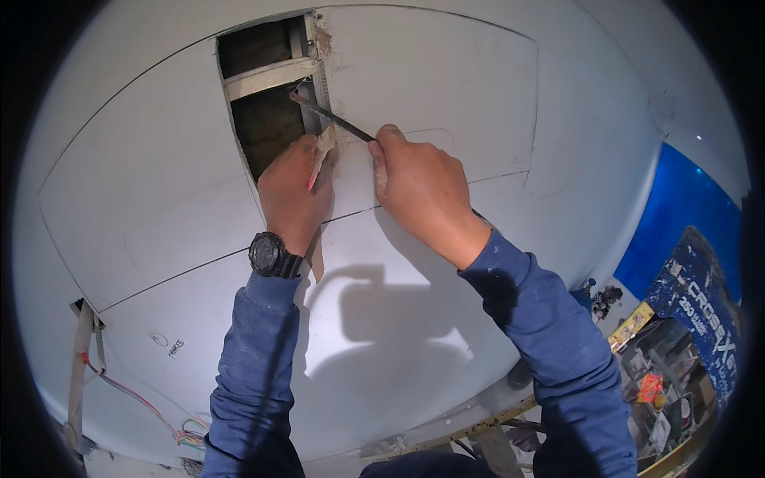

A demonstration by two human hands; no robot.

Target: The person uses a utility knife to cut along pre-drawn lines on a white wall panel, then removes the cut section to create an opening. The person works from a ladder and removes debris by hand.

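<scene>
A tall narrow opening [269,119] is cut in a white panel [430,80], with dark material inside and a pale wooden crosspiece [267,78] spanning it. My right hand [422,183] grips a slim dark metal bar [343,123]. The bar's flattened end rests by the opening's right edge, just below the crosspiece. At the lower right of the opening, my left hand [295,183] is closed around a torn beige strip [325,145], whose tail hangs below the hand. A black watch [271,253] is on my left wrist.
Loose coloured wires [163,418] hang at the lower left beside a post [77,374]. At the lower right stand a crowded tray of small items [665,390], a dark blue printed bag [701,303] and a bright blue sheet [677,215]. Pencil lines mark the panel.
</scene>
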